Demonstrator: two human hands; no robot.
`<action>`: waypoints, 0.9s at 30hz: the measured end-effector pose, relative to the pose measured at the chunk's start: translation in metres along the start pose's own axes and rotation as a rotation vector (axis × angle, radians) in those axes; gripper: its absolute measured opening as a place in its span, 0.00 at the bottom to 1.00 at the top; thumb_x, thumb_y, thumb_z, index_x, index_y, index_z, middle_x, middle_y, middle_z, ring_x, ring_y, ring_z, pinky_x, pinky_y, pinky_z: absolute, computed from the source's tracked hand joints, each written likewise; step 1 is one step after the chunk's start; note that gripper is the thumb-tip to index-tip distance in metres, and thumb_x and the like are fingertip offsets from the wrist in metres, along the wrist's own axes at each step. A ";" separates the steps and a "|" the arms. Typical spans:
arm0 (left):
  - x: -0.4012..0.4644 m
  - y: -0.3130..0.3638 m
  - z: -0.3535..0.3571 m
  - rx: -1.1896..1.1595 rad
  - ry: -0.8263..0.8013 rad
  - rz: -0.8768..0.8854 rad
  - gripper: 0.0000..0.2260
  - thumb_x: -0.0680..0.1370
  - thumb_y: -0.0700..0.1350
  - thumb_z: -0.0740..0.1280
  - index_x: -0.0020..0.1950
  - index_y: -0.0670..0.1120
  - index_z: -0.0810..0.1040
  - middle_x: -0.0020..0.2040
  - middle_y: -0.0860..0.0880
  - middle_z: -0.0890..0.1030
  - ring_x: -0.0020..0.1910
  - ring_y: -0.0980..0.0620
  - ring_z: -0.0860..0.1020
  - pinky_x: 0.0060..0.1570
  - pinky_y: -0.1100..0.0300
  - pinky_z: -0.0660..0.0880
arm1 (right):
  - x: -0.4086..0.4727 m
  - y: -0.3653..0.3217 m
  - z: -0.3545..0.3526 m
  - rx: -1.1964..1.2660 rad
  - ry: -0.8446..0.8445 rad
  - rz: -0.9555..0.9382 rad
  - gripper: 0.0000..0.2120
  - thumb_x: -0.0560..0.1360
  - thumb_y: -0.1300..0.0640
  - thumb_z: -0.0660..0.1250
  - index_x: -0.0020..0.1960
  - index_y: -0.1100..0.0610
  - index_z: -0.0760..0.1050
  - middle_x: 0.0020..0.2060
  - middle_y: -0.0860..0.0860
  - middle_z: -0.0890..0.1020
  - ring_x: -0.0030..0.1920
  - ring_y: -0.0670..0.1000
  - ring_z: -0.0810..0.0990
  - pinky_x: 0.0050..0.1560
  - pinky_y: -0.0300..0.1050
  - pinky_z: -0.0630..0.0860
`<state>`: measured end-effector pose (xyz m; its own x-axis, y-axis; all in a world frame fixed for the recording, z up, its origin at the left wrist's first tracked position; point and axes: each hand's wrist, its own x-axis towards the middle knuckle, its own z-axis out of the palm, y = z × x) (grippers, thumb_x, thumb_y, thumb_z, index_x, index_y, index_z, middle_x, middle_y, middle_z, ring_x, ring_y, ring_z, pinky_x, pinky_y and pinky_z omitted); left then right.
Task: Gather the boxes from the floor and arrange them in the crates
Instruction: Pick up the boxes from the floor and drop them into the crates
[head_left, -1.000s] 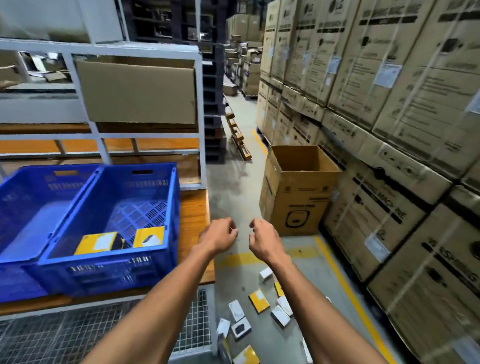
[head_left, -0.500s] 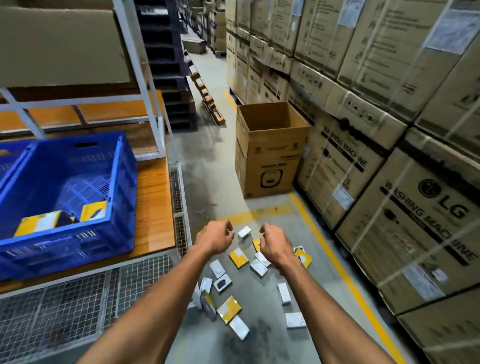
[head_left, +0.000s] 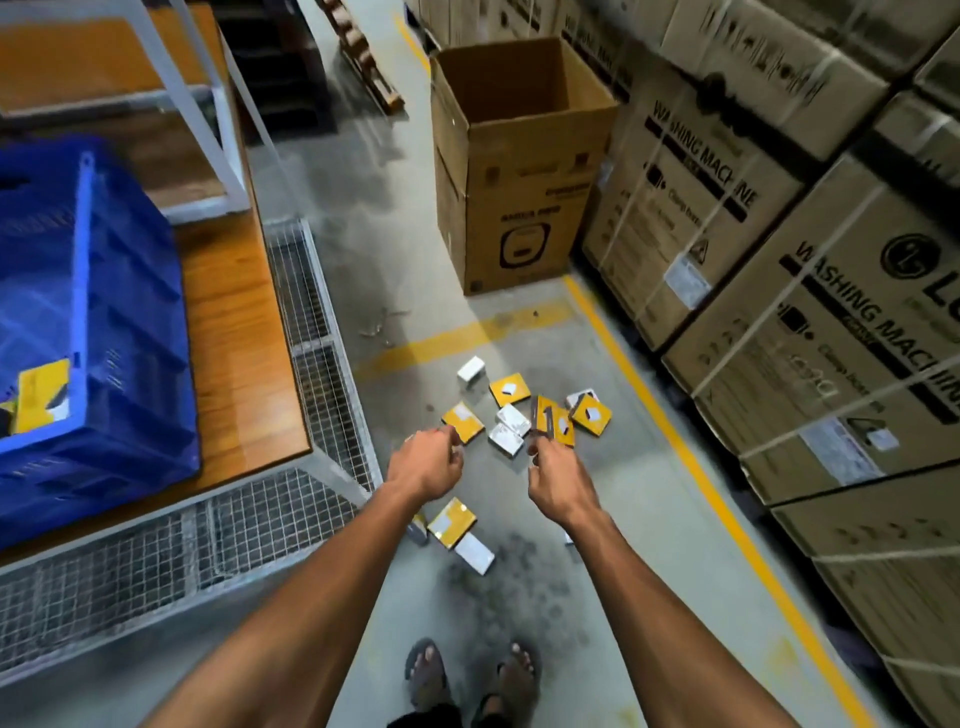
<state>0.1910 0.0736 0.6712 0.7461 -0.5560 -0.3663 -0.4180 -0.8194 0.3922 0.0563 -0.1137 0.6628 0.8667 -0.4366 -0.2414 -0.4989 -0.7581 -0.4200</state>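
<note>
Several small yellow and white boxes lie scattered on the grey floor: a yellow box (head_left: 509, 389), a white box (head_left: 471, 370), another yellow box (head_left: 452, 521) nearer my feet. My left hand (head_left: 430, 464) and my right hand (head_left: 557, 480) reach out above the pile, fingers loosely curled, holding nothing. My right fingertips are close to an upright yellow box (head_left: 558, 427); I cannot tell whether they touch it. The blue crate (head_left: 130, 312) sits at the left on a wooden platform, with a yellow box (head_left: 41, 389) inside.
An open tall carton (head_left: 519, 171) stands on the floor ahead. Stacked washing-machine cartons (head_left: 779, 322) wall off the right side behind a yellow floor line (head_left: 701, 467). A wire-mesh frame (head_left: 317, 332) edges the wooden platform (head_left: 234, 338). My sandalled feet (head_left: 467, 670) are below.
My view has tilted down and moved closer to the floor pile. Both hands have lowered toward the boxes, still holding nothing. The crate has slid to the left edge of view.
</note>
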 end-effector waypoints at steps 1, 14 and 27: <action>0.007 -0.008 0.013 0.012 -0.005 0.001 0.13 0.80 0.53 0.62 0.62 0.52 0.77 0.60 0.48 0.83 0.59 0.42 0.81 0.54 0.47 0.81 | 0.003 0.006 0.015 0.003 -0.016 0.010 0.13 0.78 0.57 0.62 0.62 0.56 0.75 0.58 0.57 0.81 0.59 0.61 0.80 0.55 0.55 0.79; 0.121 -0.106 0.199 0.015 0.027 -0.043 0.17 0.82 0.55 0.65 0.67 0.49 0.75 0.62 0.45 0.79 0.64 0.40 0.77 0.57 0.43 0.79 | 0.059 0.104 0.225 0.024 -0.145 0.034 0.14 0.80 0.58 0.62 0.65 0.55 0.74 0.59 0.55 0.80 0.59 0.57 0.79 0.58 0.51 0.77; 0.246 -0.232 0.445 0.043 -0.022 -0.129 0.19 0.79 0.49 0.65 0.70 0.47 0.73 0.67 0.44 0.75 0.68 0.38 0.74 0.58 0.41 0.78 | 0.126 0.220 0.519 -0.048 -0.337 -0.021 0.27 0.75 0.43 0.73 0.68 0.53 0.69 0.63 0.53 0.76 0.64 0.57 0.75 0.58 0.52 0.77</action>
<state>0.2408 0.0645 0.1147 0.7838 -0.4482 -0.4298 -0.3415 -0.8892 0.3045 0.0563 -0.0839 0.0855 0.8240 -0.2424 -0.5121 -0.4739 -0.7903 -0.3885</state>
